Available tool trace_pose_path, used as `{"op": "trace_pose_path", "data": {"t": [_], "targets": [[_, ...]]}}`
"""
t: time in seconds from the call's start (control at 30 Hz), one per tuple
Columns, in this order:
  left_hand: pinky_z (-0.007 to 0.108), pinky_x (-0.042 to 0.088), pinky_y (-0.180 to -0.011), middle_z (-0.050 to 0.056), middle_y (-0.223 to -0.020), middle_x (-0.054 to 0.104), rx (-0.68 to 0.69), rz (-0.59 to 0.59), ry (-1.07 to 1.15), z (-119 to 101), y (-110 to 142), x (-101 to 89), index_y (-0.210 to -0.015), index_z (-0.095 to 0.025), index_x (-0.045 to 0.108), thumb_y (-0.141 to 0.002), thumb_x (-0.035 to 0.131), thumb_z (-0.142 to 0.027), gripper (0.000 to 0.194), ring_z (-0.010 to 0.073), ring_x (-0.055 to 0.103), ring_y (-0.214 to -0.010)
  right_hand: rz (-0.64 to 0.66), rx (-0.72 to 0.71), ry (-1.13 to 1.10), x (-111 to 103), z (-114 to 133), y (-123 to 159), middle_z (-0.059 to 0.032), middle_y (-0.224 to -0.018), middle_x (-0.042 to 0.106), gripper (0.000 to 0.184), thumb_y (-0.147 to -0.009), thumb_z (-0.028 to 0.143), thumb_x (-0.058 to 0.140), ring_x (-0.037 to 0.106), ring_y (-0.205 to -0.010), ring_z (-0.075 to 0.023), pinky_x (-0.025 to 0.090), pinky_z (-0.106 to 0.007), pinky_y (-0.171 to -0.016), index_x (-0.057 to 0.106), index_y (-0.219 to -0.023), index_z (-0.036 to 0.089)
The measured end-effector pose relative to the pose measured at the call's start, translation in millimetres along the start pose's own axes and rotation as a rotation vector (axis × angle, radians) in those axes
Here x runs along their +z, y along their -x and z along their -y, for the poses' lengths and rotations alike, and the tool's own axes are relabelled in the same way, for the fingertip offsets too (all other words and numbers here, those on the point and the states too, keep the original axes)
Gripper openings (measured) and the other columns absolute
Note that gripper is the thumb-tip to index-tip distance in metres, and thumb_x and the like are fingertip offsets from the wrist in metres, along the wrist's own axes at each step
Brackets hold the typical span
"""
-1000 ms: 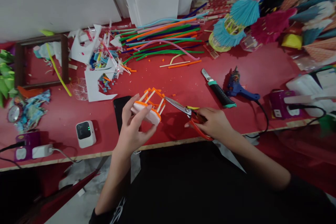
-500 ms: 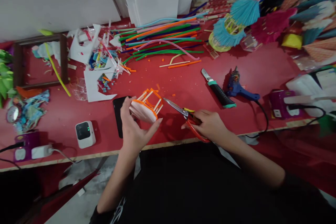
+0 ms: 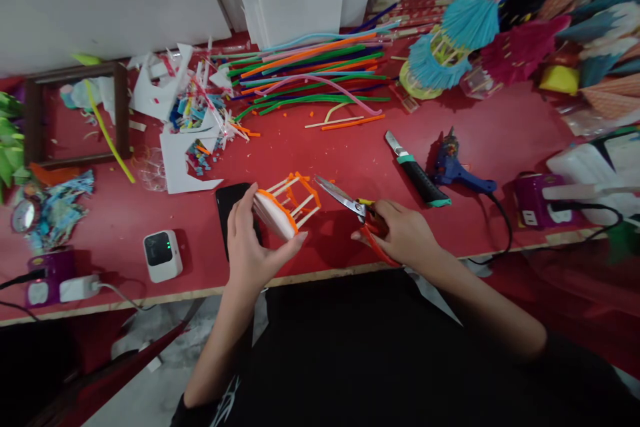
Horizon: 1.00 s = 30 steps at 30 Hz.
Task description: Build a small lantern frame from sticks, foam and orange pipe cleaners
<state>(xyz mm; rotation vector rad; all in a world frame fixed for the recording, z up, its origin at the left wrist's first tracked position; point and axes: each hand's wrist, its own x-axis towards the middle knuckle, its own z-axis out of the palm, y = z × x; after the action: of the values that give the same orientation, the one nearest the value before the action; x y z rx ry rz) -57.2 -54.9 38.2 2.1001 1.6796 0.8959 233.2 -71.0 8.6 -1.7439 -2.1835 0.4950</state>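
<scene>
My left hand (image 3: 255, 247) grips a small craft frame (image 3: 274, 215) by its white base, thumb on the near edge and fingers on the far one. Orange pipe cleaner trims the base, and pale sticks run from it to an orange ring facing right. In my right hand (image 3: 407, 235) is a pair of scissors (image 3: 350, 202) with red-orange handles. Their blades look closed and point left, with the tip just beside the orange ring; whether they touch is unclear. Under my left hand lies a black phone (image 3: 231, 203), partly covered.
Behind are colourful pipe cleaners (image 3: 310, 70) and white foam scraps (image 3: 183, 160). To the right lie a utility knife (image 3: 417, 170) and a blue glue gun (image 3: 463, 175) with its cable. A blue paper pagoda (image 3: 440, 60) stands at the back right, and a white device (image 3: 163, 257) at the left.
My left hand has turned the craft frame, so its orange ring faces further right. My right hand with the scissors shifted slightly left, then back right. A loose orange bit dropped near the ring.
</scene>
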Motion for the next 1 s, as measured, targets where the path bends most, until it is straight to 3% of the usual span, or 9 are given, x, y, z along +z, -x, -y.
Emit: {"op": "trace_pose_path", "data": {"t": [0.37, 0.7, 0.9, 1.0], "targets": [[0.056, 0.056, -0.104, 0.02, -0.143, 0.061, -0.092, 0.07, 0.146, 4.3, 3.3, -1.0, -0.15, -0.019, 0.044, -0.078, 0.073, -0.063, 0.089, 0.0361, 0.064, -0.127, -0.025, -0.037, 0.041, -0.3, 0.6, -0.4, -0.0101, -0.075, 0.066, 0.071, -0.094, 0.08, 0.032, 0.063, -0.066, -0.0205, 0.034, -0.029, -0.055, 0.065, -0.089, 0.017], [0.053, 0.061, -0.095, 0.019, -0.138, 0.064, -0.113, 0.104, 0.177, 1.2, 4.7, 1.5, -0.149, -0.02, 0.045, -0.077, 0.075, -0.061, 0.088, 0.0335, 0.068, -0.117, -0.06, -0.073, 0.028, 0.6, -1.4, -1.4, -0.0107, -0.076, 0.07, 0.066, -0.097, 0.073, 0.038, 0.068, -0.07, -0.0215, 0.04, -0.029, -0.057, 0.072, -0.094, 0.016], [0.051, 0.062, -0.094, 0.018, -0.133, 0.066, -0.101, 0.107, 0.154, 0.7, 2.4, 0.0, -0.147, -0.019, 0.047, -0.078, 0.074, -0.063, 0.087, 0.032, 0.07, -0.113, -0.084, -0.075, 0.033, 6.6, -4.5, 2.1, -0.0113, -0.077, 0.072, 0.062, -0.097, 0.069, 0.043, 0.069, -0.072, -0.0209, 0.042, -0.029, -0.058, 0.072, -0.089, 0.016], [0.045, 0.065, -0.085, 0.017, -0.129, 0.068, -0.111, 0.097, 0.147, -0.3, 2.2, 0.3, -0.146, -0.02, 0.049, -0.076, 0.074, -0.065, 0.087, 0.0283, 0.073, -0.103, -0.117, -0.09, 0.041, 9.0, -6.5, 3.9, -0.01, -0.071, 0.069, 0.063, -0.097, 0.07, 0.043, 0.066, -0.067, -0.0198, 0.041, -0.029, -0.057, 0.07, -0.08, 0.016]]}}
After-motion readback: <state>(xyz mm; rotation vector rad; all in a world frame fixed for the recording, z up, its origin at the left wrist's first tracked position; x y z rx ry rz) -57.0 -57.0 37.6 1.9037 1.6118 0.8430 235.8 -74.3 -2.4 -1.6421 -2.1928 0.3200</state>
